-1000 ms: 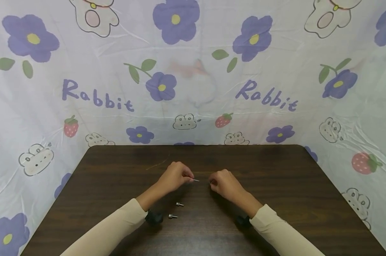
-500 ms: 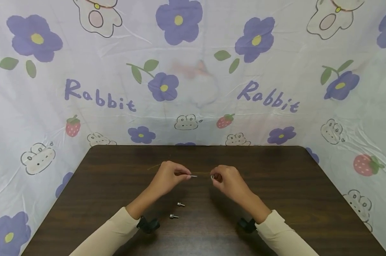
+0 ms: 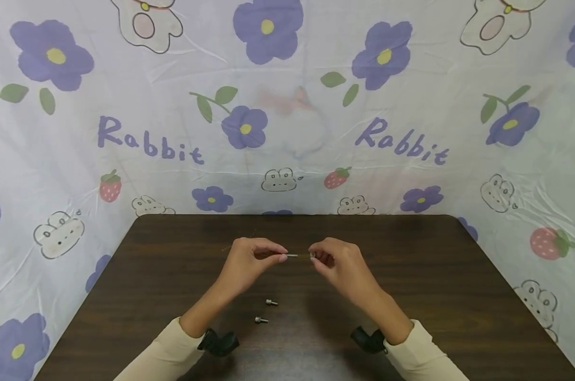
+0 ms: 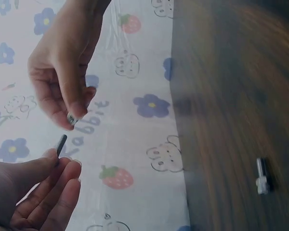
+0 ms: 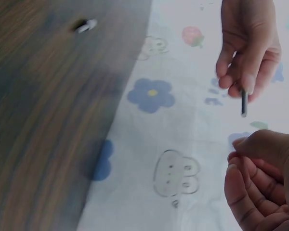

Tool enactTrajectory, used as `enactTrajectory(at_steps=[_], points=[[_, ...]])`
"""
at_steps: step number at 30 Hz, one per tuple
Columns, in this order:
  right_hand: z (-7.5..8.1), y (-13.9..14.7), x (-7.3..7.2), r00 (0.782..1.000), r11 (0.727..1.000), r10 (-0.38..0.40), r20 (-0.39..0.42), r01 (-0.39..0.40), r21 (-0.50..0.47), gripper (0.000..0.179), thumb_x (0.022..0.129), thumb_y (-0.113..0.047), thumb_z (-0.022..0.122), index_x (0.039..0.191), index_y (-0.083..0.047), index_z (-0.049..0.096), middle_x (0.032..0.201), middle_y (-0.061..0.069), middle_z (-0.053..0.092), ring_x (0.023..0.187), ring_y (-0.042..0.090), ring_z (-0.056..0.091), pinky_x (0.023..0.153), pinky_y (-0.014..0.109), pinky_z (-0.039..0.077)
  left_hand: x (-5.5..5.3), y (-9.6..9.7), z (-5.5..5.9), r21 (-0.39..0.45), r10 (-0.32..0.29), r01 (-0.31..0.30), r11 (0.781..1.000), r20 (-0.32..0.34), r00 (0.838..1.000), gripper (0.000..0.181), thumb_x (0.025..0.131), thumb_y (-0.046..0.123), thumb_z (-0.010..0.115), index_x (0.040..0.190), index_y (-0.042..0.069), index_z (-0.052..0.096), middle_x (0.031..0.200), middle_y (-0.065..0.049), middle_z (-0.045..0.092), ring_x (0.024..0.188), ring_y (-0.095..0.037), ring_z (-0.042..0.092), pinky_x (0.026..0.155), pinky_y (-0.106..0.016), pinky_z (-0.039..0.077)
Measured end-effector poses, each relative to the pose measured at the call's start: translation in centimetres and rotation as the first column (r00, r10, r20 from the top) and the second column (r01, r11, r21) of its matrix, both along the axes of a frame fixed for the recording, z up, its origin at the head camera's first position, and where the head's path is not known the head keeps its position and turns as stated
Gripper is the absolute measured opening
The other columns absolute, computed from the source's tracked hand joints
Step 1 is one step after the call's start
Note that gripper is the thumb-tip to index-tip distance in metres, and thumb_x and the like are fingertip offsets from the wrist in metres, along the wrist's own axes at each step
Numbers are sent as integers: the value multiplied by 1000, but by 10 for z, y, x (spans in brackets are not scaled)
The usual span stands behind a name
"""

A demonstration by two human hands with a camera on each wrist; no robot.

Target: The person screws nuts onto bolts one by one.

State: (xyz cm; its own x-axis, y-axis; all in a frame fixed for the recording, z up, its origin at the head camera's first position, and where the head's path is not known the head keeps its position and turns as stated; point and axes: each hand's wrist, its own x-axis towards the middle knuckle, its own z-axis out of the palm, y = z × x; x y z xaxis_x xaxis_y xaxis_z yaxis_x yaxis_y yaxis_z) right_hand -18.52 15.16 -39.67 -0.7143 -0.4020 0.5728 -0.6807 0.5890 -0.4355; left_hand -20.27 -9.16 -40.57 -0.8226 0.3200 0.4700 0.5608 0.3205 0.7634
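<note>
My left hand [image 3: 245, 264] pinches a bolt [image 3: 292, 255] between thumb and fingertips, its threaded shank [image 4: 61, 144] sticking out toward the other hand. Facing it, my right hand [image 3: 343, 265] holds a small metal nut [image 3: 313, 255] at the fingertips; the nut [image 4: 72, 118] is partly covered by the thumb. A short gap separates shank and nut, both held up over the table. The bolt's head is hidden in the left fingers. On the wood below lie two more bolts, one farther back [image 3: 271, 302] and one nearer [image 3: 261, 320].
The dark wooden table [image 3: 411, 317] reaches back to a patterned cloth [image 3: 287, 132] that hangs behind and at both sides. Black wrist straps with cameras [image 3: 219, 343] sit at both cuffs, low over the table.
Both hands have risen a little and turned so that bolt and nut line up across a small gap. The two bolts on the table stay where they were.
</note>
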Motion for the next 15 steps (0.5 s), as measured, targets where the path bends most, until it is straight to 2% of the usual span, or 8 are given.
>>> enactTrajectory(at_steps=[7, 13, 15], points=[[14, -7, 14, 999, 999, 29, -30, -30, -26, 17, 83, 0, 83, 96, -5, 75, 85, -2, 67, 68, 4, 58, 59, 21, 52, 13, 6, 8, 46, -42, 42, 998, -9, 999, 8, 88, 15, 80, 96, 12, 82, 91, 9, 76, 83, -7, 71, 71, -28, 61], [20, -11, 20, 997, 999, 25, -79, -23, 26, 19, 81, -6, 86, 96, -9, 76, 86, -3, 71, 68, 4, 61, 59, 24, 54, 18, 8, 14, 66, -63, 66, 996, -48, 997, 8, 88, 13, 80, 96, 12, 82, 91, 7, 76, 82, -9, 71, 70, -29, 61], [20, -11, 21, 997, 999, 27, -68, -25, 22, 19, 82, -7, 86, 97, -9, 76, 87, -2, 73, 69, 4, 64, 60, 25, 56, 20, 9, 15, 67, -64, 67, 996, -46, 997, 8, 88, 13, 80, 96, 14, 82, 91, 8, 76, 82, -9, 71, 70, -28, 61]])
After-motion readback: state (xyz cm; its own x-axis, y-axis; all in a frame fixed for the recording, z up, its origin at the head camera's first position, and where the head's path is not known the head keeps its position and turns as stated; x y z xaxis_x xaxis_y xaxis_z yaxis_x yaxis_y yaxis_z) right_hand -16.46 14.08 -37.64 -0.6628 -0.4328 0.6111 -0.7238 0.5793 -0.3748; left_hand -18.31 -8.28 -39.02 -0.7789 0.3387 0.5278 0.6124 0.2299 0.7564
